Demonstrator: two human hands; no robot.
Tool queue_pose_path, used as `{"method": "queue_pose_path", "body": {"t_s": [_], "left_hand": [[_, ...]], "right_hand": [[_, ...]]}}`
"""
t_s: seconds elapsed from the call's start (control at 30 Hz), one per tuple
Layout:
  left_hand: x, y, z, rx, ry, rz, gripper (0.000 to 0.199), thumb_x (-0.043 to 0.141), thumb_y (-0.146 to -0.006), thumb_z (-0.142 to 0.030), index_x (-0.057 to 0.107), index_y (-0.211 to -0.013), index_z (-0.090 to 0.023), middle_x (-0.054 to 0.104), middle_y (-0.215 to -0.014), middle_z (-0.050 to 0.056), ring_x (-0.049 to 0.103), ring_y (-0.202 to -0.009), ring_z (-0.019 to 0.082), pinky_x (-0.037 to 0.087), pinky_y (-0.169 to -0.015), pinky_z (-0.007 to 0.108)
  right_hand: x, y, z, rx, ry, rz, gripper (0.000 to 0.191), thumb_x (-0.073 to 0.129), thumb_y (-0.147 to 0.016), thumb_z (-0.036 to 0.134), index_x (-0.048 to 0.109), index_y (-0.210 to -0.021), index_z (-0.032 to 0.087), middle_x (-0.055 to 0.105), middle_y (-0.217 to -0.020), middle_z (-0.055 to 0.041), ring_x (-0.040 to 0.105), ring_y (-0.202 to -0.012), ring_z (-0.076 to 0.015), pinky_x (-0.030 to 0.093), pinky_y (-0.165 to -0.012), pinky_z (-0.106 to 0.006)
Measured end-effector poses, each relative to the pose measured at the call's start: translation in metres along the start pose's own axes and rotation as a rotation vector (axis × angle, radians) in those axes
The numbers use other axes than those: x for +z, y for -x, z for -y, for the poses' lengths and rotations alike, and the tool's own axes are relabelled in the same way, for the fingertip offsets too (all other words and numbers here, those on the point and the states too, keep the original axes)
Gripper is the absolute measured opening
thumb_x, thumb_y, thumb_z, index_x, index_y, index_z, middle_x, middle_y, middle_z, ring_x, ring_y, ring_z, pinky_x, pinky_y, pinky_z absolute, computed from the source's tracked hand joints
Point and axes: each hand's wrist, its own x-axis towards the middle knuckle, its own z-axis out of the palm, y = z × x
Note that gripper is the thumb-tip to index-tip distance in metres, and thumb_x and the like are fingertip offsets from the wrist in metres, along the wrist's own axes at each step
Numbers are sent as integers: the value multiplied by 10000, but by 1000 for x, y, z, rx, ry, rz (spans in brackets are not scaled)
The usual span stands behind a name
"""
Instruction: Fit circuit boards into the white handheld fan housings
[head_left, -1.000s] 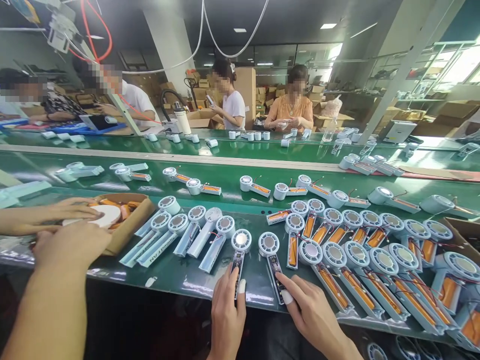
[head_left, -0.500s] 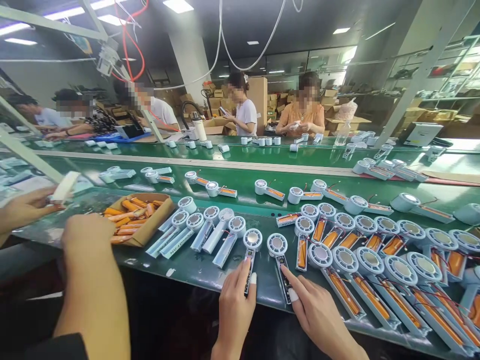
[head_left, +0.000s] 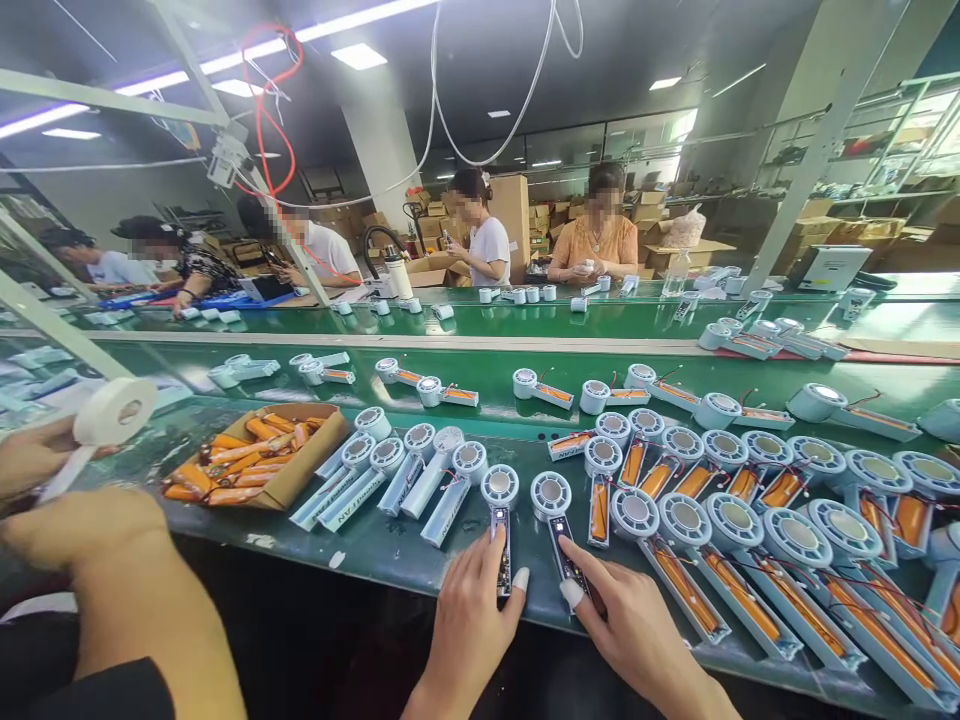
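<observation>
Two light-blue handheld fans with round heads lie side by side at the bench's front edge, dark circuit boards showing in their handles. My left hand (head_left: 476, 605) grips the left fan (head_left: 500, 488), index finger on its board and white-tipped thumb along the handle's right side. On the right fan (head_left: 551, 495), my right hand (head_left: 637, 610) has its index finger on the board, with the white-covered thumb at the handle's lower left side. The remaining fingers of both hands are curled or partly hidden. To the right lie several fans with orange battery cells (head_left: 688, 590) in their handles.
Left of my hands are several fans with handles face down (head_left: 448, 500) and a cardboard box (head_left: 300, 470) of orange cells. A co-worker's arm (head_left: 142, 590) reaches in, holding a white tape roll (head_left: 112, 412). Beyond runs a green conveyor (head_left: 495, 352) carrying fans; people sit across it.
The view has tilted up slightly. My hands stay on the same two fans, the left thumb now further out from the handle. The co-worker's arm moved left, pulling tape from the roll.
</observation>
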Motion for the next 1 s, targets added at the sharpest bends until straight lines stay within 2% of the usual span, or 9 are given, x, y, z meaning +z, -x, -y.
{"method": "queue_pose_path", "body": {"t_s": [0.1, 0.17, 0.33, 0.43, 0.6, 0.8, 1.0], "left_hand": [[3, 3, 2, -5, 1, 31, 459, 528, -909, -215, 516, -1361, -137, 743, -1192, 151, 727, -1080, 284, 632, -869, 433], [10, 7, 2, -29, -6, 8, 497, 535, -884, -194, 493, -1377, -143, 723, -1241, 153, 701, -1140, 293, 624, -896, 449], [31, 18, 5, -73, -38, -85, 562, 558, -827, -169, 474, -1383, -162, 720, -1247, 139, 683, -1164, 323, 623, -879, 487], [37, 21, 10, -66, -57, -84, 560, 567, -823, -169, 491, -1378, -191, 722, -1249, 119, 680, -1168, 317, 619, -881, 466], [33, 17, 12, -18, -53, -114, 539, 581, -794, -169, 522, -1329, -191, 740, -1195, 111, 697, -1120, 311, 618, -869, 455], [31, 11, 3, -71, -35, -131, 489, 564, -810, -161, 529, -1297, -174, 749, -1154, 121, 694, -1107, 323, 611, -851, 479], [30, 13, 0, -109, 15, -124, 495, 542, -818, -141, 525, -1310, -189, 743, -1172, 111, 678, -1134, 315, 588, -894, 481]], "right_hand": [[-1, -2, 0, 7, -18, -10, 485, 423, -938, 199, 577, -1398, 217, 774, -899, -55, 748, -726, -228, 544, -604, -285], [2, -1, -2, -9, -25, -25, 493, 458, -920, 213, 576, -1399, 213, 769, -864, -51, 742, -702, -224, 534, -585, -275], [31, 2, -16, -61, -49, -177, 621, 605, -772, 279, 579, -1390, 224, 732, -731, -12, 683, -548, -203, 486, -498, -259], [42, 3, -23, -53, -44, -195, 682, 644, -718, 272, 576, -1397, 267, 722, -711, 13, 622, -468, -171, 452, -465, -248], [33, 5, -16, -1, 12, -158, 681, 662, -732, 242, 580, -1406, 297, 672, -636, 34, 623, -493, -170, 451, -485, -236], [18, 4, -11, 6, -1, -98, 584, 644, -847, 271, 570, -1427, 264, 654, -617, 39, 630, -499, -151, 455, -478, -215], [14, 4, -12, 24, -32, -50, 513, 604, -908, 306, 580, -1419, 274, 655, -608, 34, 635, -498, -157, 478, -475, -215]]}}
